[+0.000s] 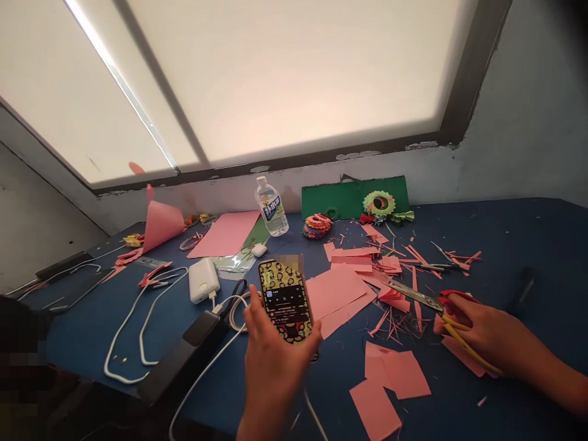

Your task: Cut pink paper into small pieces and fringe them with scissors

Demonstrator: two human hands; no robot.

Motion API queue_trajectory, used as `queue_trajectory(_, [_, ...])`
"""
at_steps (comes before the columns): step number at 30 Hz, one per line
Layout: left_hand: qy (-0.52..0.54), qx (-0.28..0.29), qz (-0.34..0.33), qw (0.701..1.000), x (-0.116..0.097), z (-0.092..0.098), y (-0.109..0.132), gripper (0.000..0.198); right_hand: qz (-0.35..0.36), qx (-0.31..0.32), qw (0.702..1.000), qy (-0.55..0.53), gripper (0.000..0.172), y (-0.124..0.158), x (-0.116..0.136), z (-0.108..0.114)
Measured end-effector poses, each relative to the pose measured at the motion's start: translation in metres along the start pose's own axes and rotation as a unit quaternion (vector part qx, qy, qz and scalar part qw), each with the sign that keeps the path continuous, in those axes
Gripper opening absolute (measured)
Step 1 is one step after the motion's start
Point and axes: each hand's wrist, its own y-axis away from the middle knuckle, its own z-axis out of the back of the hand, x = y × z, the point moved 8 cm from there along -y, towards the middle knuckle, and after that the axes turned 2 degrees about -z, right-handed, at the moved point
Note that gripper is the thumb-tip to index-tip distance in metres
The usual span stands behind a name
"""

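Observation:
My left hand (278, 361) grips a smartphone (285, 300) by its sides, the lit screen facing me with a patterned wallpaper and a media player. My right hand (491, 334) is closed on a pair of scissors (429, 300) with red and yellow handles; their blades point left over the pink paper scraps. Larger pink paper pieces (337, 291) lie between the two hands. Below the scissors, pink paper squares (407, 373) rest on the blue table (519, 245), and thin pink strips (390, 324) are scattered close to the blades.
A water bottle (272, 208) stands near the wall. Folded-paper rings (316, 226) sit by a green board (335, 199). To the left are a white power bank (203, 280), white cables (124, 337), a black box-shaped device (184, 355) and a curled pink sheet (160, 223).

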Motion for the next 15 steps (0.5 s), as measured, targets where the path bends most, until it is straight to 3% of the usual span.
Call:
queue_trajectory(2, [-0.036,0.100,0.012,0.994,0.019,-0.023,-0.013,0.102,0.003,0.059,0.998,-0.005,0.024,0.001,0.002,-0.007])
queue_trajectory(4, [-0.077,0.170,0.013,0.982,0.036,-0.040,-0.024,0.102,0.000,0.072,0.997,-0.005,0.024,0.000,0.002,-0.008])
queue_trajectory(8, [-0.118,0.224,-0.001,0.967,0.059,-0.053,-0.041,0.095,-0.003,0.074,0.997,0.007,0.026,0.000,0.000,-0.009])
queue_trajectory(11, [0.004,0.281,0.003,0.960,0.067,-0.056,-0.044,0.095,-0.003,0.073,0.997,0.015,0.029,0.001,-0.002,-0.011])
queue_trajectory(13, [0.118,0.327,0.062,0.936,0.076,-0.057,-0.042,0.091,-0.003,0.071,0.997,0.018,0.031,0.001,-0.003,-0.012])
queue_trajectory(15, [0.194,0.335,0.128,0.913,0.087,-0.054,-0.041,0.080,-0.001,0.062,0.998,0.021,0.030,0.001,-0.002,-0.012])
